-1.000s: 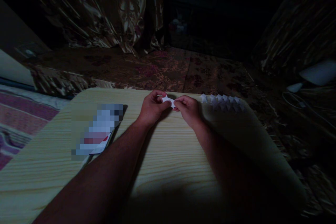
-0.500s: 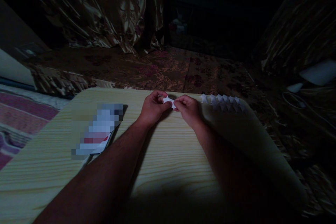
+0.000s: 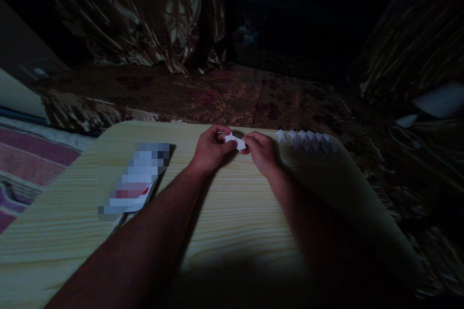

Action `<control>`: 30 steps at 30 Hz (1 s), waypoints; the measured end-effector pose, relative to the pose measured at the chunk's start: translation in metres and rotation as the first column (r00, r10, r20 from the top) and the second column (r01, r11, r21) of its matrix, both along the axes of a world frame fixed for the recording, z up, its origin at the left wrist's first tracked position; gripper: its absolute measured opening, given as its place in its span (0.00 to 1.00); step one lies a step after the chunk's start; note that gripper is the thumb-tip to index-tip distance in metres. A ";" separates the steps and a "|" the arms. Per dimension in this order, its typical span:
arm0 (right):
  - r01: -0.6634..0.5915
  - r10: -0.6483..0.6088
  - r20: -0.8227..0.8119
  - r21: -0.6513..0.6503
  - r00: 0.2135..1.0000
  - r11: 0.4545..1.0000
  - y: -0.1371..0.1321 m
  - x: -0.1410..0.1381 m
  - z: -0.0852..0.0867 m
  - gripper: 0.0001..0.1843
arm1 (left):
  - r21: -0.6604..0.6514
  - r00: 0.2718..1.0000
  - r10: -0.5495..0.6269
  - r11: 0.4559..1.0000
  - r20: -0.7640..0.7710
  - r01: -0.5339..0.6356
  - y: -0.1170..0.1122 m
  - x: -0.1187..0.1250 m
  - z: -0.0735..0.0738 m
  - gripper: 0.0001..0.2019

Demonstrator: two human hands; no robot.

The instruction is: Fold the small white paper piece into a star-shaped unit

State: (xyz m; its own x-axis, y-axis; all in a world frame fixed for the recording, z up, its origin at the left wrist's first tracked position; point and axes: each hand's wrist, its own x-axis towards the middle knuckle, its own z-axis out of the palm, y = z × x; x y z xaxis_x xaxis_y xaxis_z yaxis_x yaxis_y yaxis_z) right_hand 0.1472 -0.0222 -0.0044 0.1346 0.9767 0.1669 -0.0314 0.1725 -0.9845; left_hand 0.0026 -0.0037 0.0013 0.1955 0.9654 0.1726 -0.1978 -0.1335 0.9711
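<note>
Both my hands meet over the far middle of a light wooden table [image 3: 235, 212]. My left hand [image 3: 210, 147] and my right hand [image 3: 261, 150] pinch a small white folded paper piece [image 3: 235, 141] between their fingertips, one at each end. Fingers of both hands are curled closed around it. To the right, near the table's far edge, several small white paper stars [image 3: 306, 138] lie in rows, a short way from my right hand.
A blurred flat pack with red and white print [image 3: 136, 178] lies on the table's left part. Patterned dark carpet [image 3: 232, 96] and shiny curtains [image 3: 137, 9] lie beyond. A striped rug [image 3: 25, 164] is at left; white objects and a cable [image 3: 416, 140] at right.
My right hand has shifted very slightly right and the paper piece has turned a little between the fingers. Otherwise nothing has moved.
</note>
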 end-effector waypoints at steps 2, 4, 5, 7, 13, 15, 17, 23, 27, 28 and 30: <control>-0.005 0.005 -0.032 -0.028 0.999 1.000 0.000 0.001 0.002 0.10 | -0.004 1.000 0.012 1.000 -0.009 -0.013 0.001 -0.001 0.000 0.19; -0.009 0.007 -0.048 -0.039 0.999 0.999 0.000 0.001 0.002 0.11 | -0.001 0.999 0.025 1.000 -0.022 -0.025 0.001 -0.001 -0.001 0.19; -0.009 0.007 -0.046 -0.036 0.999 0.999 -0.001 0.001 0.003 0.11 | 0.002 0.999 0.028 1.000 -0.025 -0.028 0.001 -0.001 -0.001 0.19; -0.007 0.007 -0.029 -0.022 1.000 1.000 -0.001 0.000 0.003 0.10 | 0.006 1.000 0.021 1.000 -0.023 -0.021 0.001 -0.001 -0.001 0.19; -0.001 0.000 0.031 0.029 1.000 1.000 -0.002 -0.001 -0.001 0.08 | -0.005 0.999 -0.009 1.000 -0.039 0.009 -0.002 0.001 0.002 0.19; -0.004 0.002 0.047 0.041 0.999 0.999 -0.001 -0.001 -0.002 0.08 | 0.001 0.999 -0.017 1.000 -0.032 0.017 -0.002 0.002 0.002 0.18; -0.002 -0.001 0.058 0.049 0.998 0.999 -0.001 0.000 -0.003 0.08 | 0.009 0.999 -0.022 1.000 -0.025 0.022 -0.003 0.002 0.002 0.18; 0.019 -0.023 0.070 0.051 0.997 0.998 0.000 0.000 -0.003 0.08 | -0.007 0.999 -0.015 1.000 -0.042 0.014 -0.003 0.001 0.002 0.19; 0.016 -0.019 0.059 0.057 0.998 0.998 -0.002 0.000 -0.001 0.08 | -0.005 0.999 -0.002 1.000 -0.052 0.002 -0.002 0.001 0.001 0.20; 0.015 -0.018 0.060 0.062 0.998 0.998 -0.002 0.000 -0.001 0.08 | 0.000 0.999 -0.006 1.000 -0.052 0.006 -0.002 0.001 0.001 0.20; 0.010 -0.015 0.068 0.074 0.998 0.997 -0.002 -0.001 -0.001 0.08 | 0.007 0.999 -0.021 1.000 -0.048 0.022 -0.002 0.001 0.001 0.20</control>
